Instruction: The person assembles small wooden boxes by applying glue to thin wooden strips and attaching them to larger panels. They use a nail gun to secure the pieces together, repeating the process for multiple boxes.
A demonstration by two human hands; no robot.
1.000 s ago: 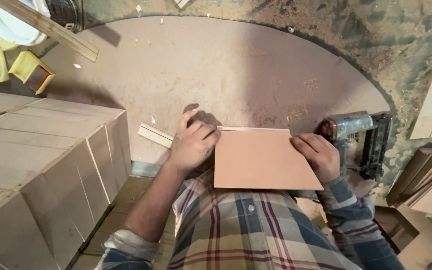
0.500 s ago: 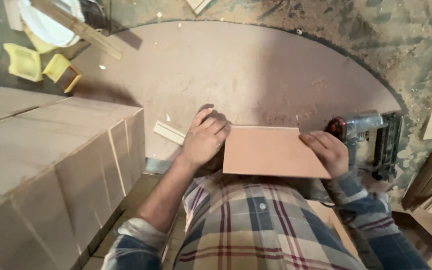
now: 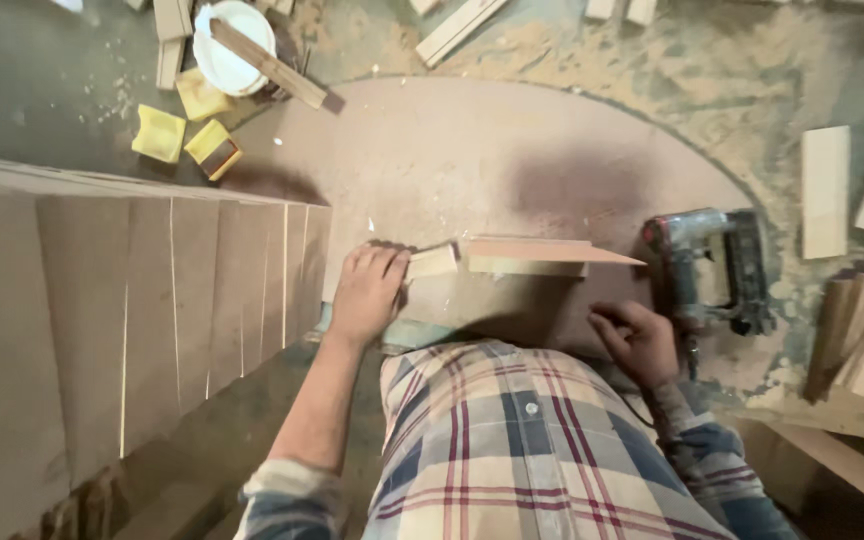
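A thin brown board [image 3: 542, 251] stands tilted up on its long edge on the round work top [image 3: 512, 150]. A short pale wood strip [image 3: 434, 262] lies at its left end. My left hand [image 3: 367, 290] grips that strip, fingers over its end. Lying loosely curled on the work top just below the board's right end, my right hand [image 3: 640, 340] holds nothing. A grey nail gun [image 3: 712, 265] rests right beside it, untouched.
A tall stack of brown panels [image 3: 152, 330] fills the left side. A white bucket [image 3: 237, 45] with a wood slat across it and yellow blocks [image 3: 162, 135] sit on the floor behind. Wood offcuts [image 3: 827, 190] and boards lie at the right.
The board lay flat under both hands; now it is tipped up on its edge. My right hand has come off it and my left has shifted to the strip.
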